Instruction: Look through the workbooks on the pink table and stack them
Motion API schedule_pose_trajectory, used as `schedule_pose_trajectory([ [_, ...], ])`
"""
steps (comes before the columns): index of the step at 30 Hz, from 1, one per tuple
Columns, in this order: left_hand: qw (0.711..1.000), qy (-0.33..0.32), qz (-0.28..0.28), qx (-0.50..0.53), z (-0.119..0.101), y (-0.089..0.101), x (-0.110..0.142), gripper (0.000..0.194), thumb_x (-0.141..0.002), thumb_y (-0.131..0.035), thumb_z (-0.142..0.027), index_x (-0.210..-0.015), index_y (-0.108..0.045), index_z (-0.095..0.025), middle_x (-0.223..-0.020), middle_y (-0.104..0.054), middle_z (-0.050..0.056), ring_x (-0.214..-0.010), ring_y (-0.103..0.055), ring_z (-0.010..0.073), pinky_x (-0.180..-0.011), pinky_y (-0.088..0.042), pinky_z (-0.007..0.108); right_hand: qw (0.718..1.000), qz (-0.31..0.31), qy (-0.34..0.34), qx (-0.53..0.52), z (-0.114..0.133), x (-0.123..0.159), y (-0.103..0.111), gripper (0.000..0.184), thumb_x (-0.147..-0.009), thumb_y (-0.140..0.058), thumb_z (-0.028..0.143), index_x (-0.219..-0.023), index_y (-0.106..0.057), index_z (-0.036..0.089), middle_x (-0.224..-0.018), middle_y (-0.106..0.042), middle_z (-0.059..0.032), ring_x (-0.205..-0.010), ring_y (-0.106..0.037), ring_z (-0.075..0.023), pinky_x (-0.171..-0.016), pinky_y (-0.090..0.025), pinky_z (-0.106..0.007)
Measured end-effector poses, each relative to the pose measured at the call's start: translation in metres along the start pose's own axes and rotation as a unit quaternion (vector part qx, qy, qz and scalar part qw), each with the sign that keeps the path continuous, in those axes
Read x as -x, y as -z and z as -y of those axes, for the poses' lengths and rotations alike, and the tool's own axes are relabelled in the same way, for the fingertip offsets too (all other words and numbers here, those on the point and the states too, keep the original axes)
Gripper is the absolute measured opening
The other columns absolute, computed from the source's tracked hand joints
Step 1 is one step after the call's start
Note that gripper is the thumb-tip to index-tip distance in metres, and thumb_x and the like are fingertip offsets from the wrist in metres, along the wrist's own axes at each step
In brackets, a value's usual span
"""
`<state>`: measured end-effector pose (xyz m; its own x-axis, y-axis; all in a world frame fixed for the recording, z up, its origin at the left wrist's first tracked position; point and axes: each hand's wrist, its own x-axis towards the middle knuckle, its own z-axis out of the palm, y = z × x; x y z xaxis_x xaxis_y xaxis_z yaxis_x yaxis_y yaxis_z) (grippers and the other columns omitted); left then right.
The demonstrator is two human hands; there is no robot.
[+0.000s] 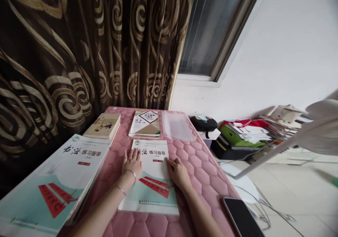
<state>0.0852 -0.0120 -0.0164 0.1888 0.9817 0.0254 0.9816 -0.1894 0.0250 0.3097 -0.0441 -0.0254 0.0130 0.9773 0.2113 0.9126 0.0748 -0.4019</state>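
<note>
On the pink quilted mat (200,173), three books (150,154) (102,125) (144,123), one stack of books (52,180), one clear plastic sleeve (176,126) and one phone (241,217) are counted, with one left hand (132,163), one right hand (179,173) and two bangles (130,175) (120,190).

Past the right hand (179,173), a wide stretch of pink quilted mat (200,173) leaves room as far as the smartphone (241,217) at its edge; the left hand (132,163) has only a narrow strip before the calligraphy workbooks (50,180), and the textbook (144,124) and plastic sleeve (176,126) block the way ahead
</note>
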Motion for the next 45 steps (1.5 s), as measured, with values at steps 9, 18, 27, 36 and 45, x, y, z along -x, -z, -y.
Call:
schedule_pose_trajectory([
  [9,0.991,-0.094,-0.002,0.091,-0.091,-0.004,-0.059,0.060,-0.094,-0.028,-0.033,-0.150,-0.030,-0.010,-0.158,-0.025,0.012,-0.146,-0.021,0.0243,-0.119,-0.018,0.045,0.999,0.008,0.009,0.036,0.001,-0.001,-0.001,0.036,-0.097,-0.040,0.029,-0.121,-0.067,0.028,-0.093,-0.058,-0.0065,-0.082,-0.060,-0.0166,-0.075,-0.045,-0.024],
  [18,0.999,-0.008,-0.014,0.051,0.006,-0.006,-0.064,0.059,-0.095,-0.025,-0.035,-0.151,-0.027,-0.014,-0.158,-0.022,0.011,-0.147,-0.020,0.0245,-0.119,-0.012,0.048,0.999,0.022,-0.010,0.034,-0.001,-0.002,0.000,0.038,-0.096,-0.039,0.033,-0.123,-0.065,0.028,-0.096,-0.059,-0.0073,-0.084,-0.060,-0.0178,-0.078,-0.045,-0.027],
  [27,0.999,-0.016,-0.023,0.032,0.009,-0.008,-0.064,0.058,-0.095,-0.028,-0.033,-0.151,-0.028,-0.017,-0.158,-0.023,0.009,-0.146,-0.023,0.0251,-0.118,-0.013,0.053,0.985,0.079,0.133,0.074,0.061,-0.047,0.004,0.048,-0.097,-0.035,0.029,-0.144,-0.043,0.019,-0.151,-0.039,-0.0101,-0.137,-0.034,-0.0237,-0.109,-0.030,-0.039],
  [36,0.997,-0.026,-0.031,0.060,0.022,-0.006,-0.061,0.056,-0.096,-0.030,-0.037,-0.150,-0.031,-0.024,-0.159,-0.024,0.004,-0.146,-0.022,0.0249,-0.119,-0.017,0.048,0.989,0.124,0.001,0.078,0.022,-0.071,-0.024,0.064,-0.099,-0.024,0.046,-0.152,-0.023,0.010,-0.159,-0.015,-0.0128,-0.147,-0.013,-0.0219,-0.118,-0.008,-0.044],
  [45,1.000,0.017,-0.014,-0.004,-0.010,0.004,-0.035,0.055,-0.093,-0.032,-0.023,-0.146,-0.038,-0.014,-0.157,-0.027,0.012,-0.147,-0.016,0.0301,-0.117,-0.005,0.060,0.990,0.115,-0.003,0.087,0.018,-0.069,-0.027,0.063,-0.099,-0.023,0.043,-0.152,-0.021,0.008,-0.160,-0.015,-0.0120,-0.148,-0.010,-0.0192,-0.118,-0.006,-0.041],
])
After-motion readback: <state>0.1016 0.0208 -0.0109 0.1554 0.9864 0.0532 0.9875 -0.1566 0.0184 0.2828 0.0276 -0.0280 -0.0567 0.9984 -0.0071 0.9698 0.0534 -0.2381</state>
